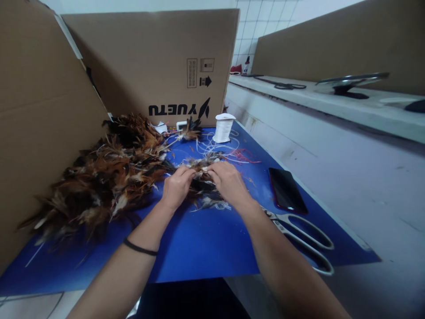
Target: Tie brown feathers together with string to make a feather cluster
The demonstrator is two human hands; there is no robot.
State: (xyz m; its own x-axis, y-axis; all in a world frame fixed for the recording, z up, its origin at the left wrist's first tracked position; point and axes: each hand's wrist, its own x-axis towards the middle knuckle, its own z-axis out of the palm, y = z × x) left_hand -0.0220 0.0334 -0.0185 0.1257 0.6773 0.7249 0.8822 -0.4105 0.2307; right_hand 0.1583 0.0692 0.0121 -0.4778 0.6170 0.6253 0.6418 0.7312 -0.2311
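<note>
A small bunch of brown, black and grey feathers [203,188] lies on the blue table cover [202,248] in front of me. My left hand [178,184] pinches its left side, fingertips pressed together. On the other side my right hand [229,179] grips it between thumb and fingers. The fingertips of both hands almost meet, and what exactly sits between them is partly hidden by feathers. Left of my hands spreads a large heap of brown and black feathers [109,177]. Big scissors [299,235] with silver handles lie partly behind my right forearm.
A white spool [223,128] stands behind my hands, with loose white ribbon [212,146] and red strands [244,155] around it. A black phone [287,190] lies at right. Cardboard walls [149,53] enclose the left and back. A ledge [299,97] runs along the right.
</note>
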